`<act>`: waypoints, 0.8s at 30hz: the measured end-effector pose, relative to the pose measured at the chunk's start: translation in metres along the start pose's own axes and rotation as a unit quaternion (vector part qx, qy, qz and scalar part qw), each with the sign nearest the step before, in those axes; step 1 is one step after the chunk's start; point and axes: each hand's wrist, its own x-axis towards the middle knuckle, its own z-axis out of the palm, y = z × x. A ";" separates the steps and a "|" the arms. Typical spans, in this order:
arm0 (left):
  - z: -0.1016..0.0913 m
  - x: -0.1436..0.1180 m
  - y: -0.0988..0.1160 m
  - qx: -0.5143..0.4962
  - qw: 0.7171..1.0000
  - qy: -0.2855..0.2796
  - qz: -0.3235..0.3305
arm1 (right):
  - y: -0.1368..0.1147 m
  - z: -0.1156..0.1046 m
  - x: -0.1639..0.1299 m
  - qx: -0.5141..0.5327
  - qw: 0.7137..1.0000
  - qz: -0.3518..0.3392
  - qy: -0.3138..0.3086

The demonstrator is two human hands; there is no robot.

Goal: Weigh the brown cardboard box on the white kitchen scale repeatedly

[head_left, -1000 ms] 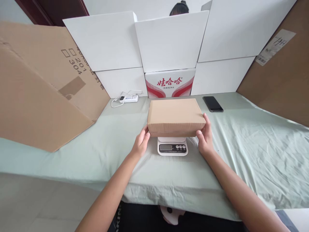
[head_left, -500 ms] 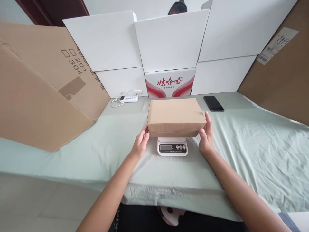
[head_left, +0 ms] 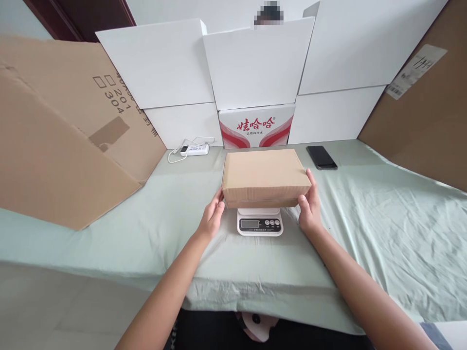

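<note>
A closed brown cardboard box (head_left: 264, 172) rests on a small white digital scale (head_left: 260, 224) at the middle of a table covered in pale green cloth (head_left: 383, 218). My left hand (head_left: 211, 218) presses its fingertips against the box's lower left end. My right hand (head_left: 310, 209) cups the box's right front corner, thumb on the front face. The box hides most of the scale's platform; only the scale's display and buttons show.
A black phone (head_left: 321, 157) lies behind the box to the right, a white power strip (head_left: 195, 148) to the left. White cartons (head_left: 255, 63) and a red-and-white carton (head_left: 257, 126) wall the back. Large brown cardboard sheets lean at left (head_left: 54, 136) and right (head_left: 426, 107). Another person's head (head_left: 269, 13) shows behind.
My right hand, which had drawn slightly off the box's corner half a second ago, is back against it. The box and my left hand have hardly moved.
</note>
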 end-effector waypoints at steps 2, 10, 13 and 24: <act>0.001 0.001 0.004 0.008 1.000 -0.011 0.004 | -0.001 0.000 0.000 -0.001 1.000 -0.002 -0.003; 0.003 0.004 0.008 0.012 1.000 -0.012 0.003 | -0.006 0.001 0.000 -0.003 1.000 0.003 -0.014; 0.002 0.004 0.004 0.004 1.000 0.005 0.007 | -0.006 0.001 0.001 -0.002 1.000 -0.008 0.000; -0.004 0.004 -0.014 -0.015 0.999 0.048 0.018 | -0.005 0.002 0.002 0.002 1.000 -0.011 0.018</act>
